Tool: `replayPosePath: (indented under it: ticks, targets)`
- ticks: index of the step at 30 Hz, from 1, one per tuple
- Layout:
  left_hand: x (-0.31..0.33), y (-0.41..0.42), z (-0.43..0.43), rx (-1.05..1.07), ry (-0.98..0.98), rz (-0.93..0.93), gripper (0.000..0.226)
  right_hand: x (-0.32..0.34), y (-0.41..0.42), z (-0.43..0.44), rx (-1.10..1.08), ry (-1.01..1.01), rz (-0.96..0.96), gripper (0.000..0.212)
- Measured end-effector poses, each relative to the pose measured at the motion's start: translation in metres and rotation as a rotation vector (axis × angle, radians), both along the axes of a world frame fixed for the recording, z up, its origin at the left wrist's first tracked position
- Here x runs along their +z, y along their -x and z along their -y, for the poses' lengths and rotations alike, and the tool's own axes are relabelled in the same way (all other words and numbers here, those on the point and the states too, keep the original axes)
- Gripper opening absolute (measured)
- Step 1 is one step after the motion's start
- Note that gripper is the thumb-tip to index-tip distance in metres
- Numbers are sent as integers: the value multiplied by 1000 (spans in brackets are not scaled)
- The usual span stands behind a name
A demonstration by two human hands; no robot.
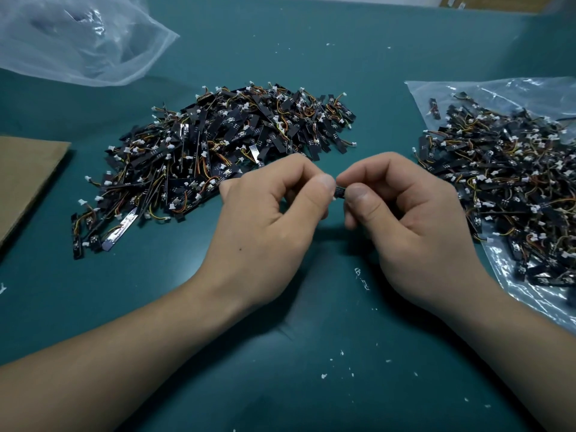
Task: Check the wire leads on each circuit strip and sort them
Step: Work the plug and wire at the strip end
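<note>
Sorting looks partway done, in my judgement: one heap of strips (218, 145) lies on the green mat (311, 338) at left, a second heap (511, 182) on a clear plastic bag (530, 88) at right, and which holds the checked ones cannot be told. Between them, above the mat, the left hand (268, 210) and right hand (405, 219) each pinch an end of one circuit strip (340, 192) between thumb and fingers. Its long axis seems to run left to right, hand to hand; its leads are hidden.
</note>
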State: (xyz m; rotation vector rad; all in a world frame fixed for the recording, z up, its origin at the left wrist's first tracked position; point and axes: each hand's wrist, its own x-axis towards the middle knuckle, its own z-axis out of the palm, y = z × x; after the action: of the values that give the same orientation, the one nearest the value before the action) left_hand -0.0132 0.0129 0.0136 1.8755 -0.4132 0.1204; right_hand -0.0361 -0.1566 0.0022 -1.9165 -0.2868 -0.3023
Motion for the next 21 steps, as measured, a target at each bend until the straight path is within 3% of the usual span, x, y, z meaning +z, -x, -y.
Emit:
replayPosePath:
  ticks: [5,7,12,21]
  targets:
    - [1,1,1,2,-17,19,8,1,-1,1,-35,-67,-17,11]
    - [0,0,0,18,7,17,9,1,-2,0,-30,-39,-60,11]
    - [-2,-1,-1,-23,13,0,15,2,-1,-1,-22,115,-67,31]
    - [-4,-1,-1,-25,16,18,23,5,0,0,-10,57,-74,31]
